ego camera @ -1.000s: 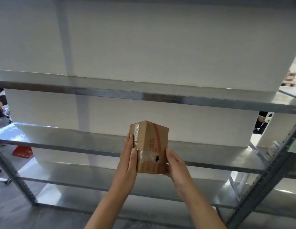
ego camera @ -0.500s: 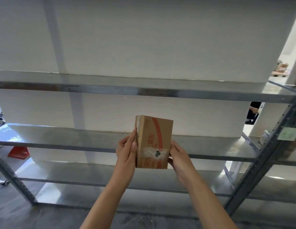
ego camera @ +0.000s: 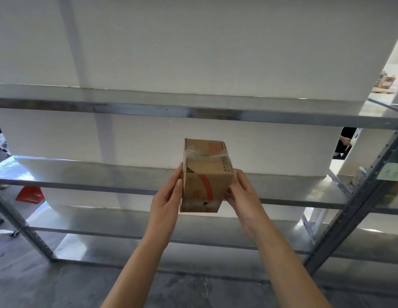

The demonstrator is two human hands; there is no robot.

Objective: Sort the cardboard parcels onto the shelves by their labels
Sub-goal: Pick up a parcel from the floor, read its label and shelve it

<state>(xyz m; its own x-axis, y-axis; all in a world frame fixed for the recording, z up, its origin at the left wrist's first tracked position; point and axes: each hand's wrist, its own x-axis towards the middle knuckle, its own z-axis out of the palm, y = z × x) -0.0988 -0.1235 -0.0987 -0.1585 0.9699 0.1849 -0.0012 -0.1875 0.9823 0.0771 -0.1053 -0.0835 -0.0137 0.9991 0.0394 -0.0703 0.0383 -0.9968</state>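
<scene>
Tipped back now compared with half a second ago, showing its taped top: small brown cardboard parcel with red print (ego camera: 205, 178). Being held up in the air in front of the middle grey metal shelf (ego camera: 82, 176), not resting on any shelf. Being squeezed between two hands: left hand (ego camera: 166, 198) pressing flat on the left side with fingers close together, right hand (ego camera: 243, 194) cupping the right side, fingers curled behind and mostly hidden. Sitting on the top and front: shiny clear tape. Showing red writing and a red curved stripe, too blurry to read. Hanging on the grey metal post (ego camera: 358, 203) at the right: pale green paper note (ego camera: 392, 171), writing unreadable. Standing behind the shelves: big white wall panel (ego camera: 193, 52). Lying on the floor at the left: red thing (ego camera: 30, 195).
</scene>
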